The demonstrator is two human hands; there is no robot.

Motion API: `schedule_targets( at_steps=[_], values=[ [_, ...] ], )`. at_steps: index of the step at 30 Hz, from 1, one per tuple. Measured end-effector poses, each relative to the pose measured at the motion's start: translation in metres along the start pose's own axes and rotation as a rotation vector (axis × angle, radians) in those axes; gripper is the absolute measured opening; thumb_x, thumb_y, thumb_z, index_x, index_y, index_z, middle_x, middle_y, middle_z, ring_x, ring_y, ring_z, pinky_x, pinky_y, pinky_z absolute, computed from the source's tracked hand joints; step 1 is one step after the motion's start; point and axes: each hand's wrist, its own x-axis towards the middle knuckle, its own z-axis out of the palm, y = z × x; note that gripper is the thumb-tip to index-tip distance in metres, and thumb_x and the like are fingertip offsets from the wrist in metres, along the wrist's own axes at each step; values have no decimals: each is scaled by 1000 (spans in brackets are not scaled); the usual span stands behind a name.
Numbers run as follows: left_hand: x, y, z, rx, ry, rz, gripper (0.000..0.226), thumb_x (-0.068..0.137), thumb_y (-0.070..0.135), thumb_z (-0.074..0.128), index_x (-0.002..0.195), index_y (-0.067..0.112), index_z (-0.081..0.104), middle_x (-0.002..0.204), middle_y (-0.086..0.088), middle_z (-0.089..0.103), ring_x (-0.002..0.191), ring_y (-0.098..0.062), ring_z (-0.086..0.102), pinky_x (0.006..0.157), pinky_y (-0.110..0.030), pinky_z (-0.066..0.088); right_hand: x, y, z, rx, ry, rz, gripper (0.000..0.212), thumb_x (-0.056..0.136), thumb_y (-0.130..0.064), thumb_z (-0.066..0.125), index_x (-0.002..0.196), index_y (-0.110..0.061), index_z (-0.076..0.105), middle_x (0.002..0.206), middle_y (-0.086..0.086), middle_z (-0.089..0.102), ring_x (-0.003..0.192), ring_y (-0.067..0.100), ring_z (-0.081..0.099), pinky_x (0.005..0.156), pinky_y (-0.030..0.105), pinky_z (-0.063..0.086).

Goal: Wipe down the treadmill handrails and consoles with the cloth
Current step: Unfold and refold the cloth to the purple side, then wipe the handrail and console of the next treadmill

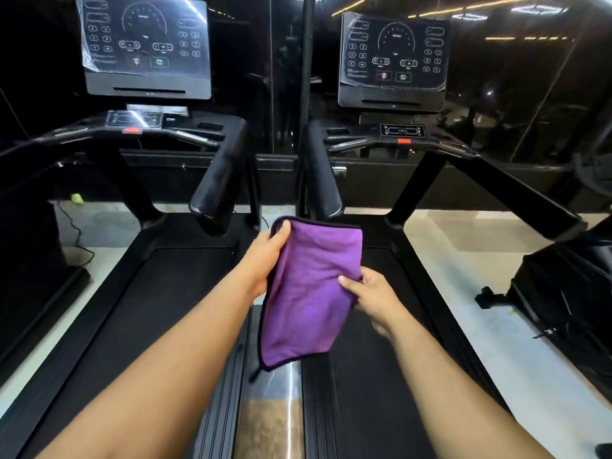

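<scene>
A purple cloth [308, 293] with a dark hem hangs folded between two black treadmills. My left hand [265, 256] grips its upper left edge, thumb on top. My right hand [371, 293] pinches its right edge lower down. The left treadmill's console [145, 44] and its right handrail [218, 180] are ahead on the left. Ahead on the right stand the right treadmill's console [394, 58] and its left handrail [321, 177]. Both handrail ends lie just beyond the cloth, not touching it.
The left belt [159, 309] and the right belt [381, 376] run under my arms. A metal floor strip [281, 385] lies between the machines. A black bag [569, 299] sits on the floor at right. A cable [76, 233] trails at left. Dark glass walls stand behind.
</scene>
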Motion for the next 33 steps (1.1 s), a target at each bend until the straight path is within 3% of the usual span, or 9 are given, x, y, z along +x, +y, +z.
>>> schedule_targets(
  at_steps=[3,5,8,12,17,21,26,30,33],
  values=[
    [17,-45,-24,204,-181,-340,88,62,80,78,125,19,70,115,-1,77,110,-21,72,100,-41,53,28,9,-2,34,209,44,20,92,-35,73,99,-16,70,95,6,76,82,17,66,72,32,52],
    [41,-69,-37,214,-168,-366,122,43,62,97,145,13,52,125,-8,72,111,-26,71,96,-44,55,47,11,-2,42,303,145,20,95,-36,72,98,-17,66,83,5,67,71,14,59,63,27,49],
    [77,-84,-50,94,-131,-321,138,62,15,97,162,28,4,136,-13,63,112,-24,70,99,-41,54,69,9,-3,152,213,283,27,94,-19,75,112,-22,55,101,5,67,88,15,67,74,33,57],
    [121,-73,-70,515,-257,-91,107,69,7,92,156,30,35,139,3,53,128,-14,55,101,-19,42,93,3,0,-1,16,220,61,81,12,73,130,-19,54,119,11,72,102,18,72,89,33,56],
    [173,-52,-80,1219,-191,279,35,87,51,74,119,38,70,118,9,50,122,-19,48,93,-36,40,129,-17,11,-403,200,-2,43,85,1,79,108,-33,67,108,-9,74,97,9,72,90,28,58],
    [214,-34,-71,1101,-149,483,19,91,54,66,95,36,67,113,16,53,116,-17,51,89,-39,40,159,-56,12,-538,449,-98,32,85,-16,82,98,-37,61,83,-2,70,66,18,61,73,38,54],
    [287,-17,-28,606,-155,297,16,90,49,64,97,34,60,92,16,68,89,-13,65,84,-42,55,225,-120,33,-846,891,-483,32,93,-25,63,123,-18,57,120,3,61,113,30,57,100,50,45],
    [340,-40,-20,773,-167,246,24,86,60,59,97,39,62,104,11,62,102,-19,62,94,-48,51,264,-83,70,-1482,461,-86,79,98,-68,40,162,-30,17,170,7,13,157,35,4,110,80,15],
    [366,-68,-32,774,-198,221,43,87,64,55,119,37,63,127,6,58,120,-18,56,104,-51,46,273,-35,70,-1674,273,126,94,95,-76,36,165,-27,-4,172,9,-11,156,43,-11,112,78,23]
  ],
)
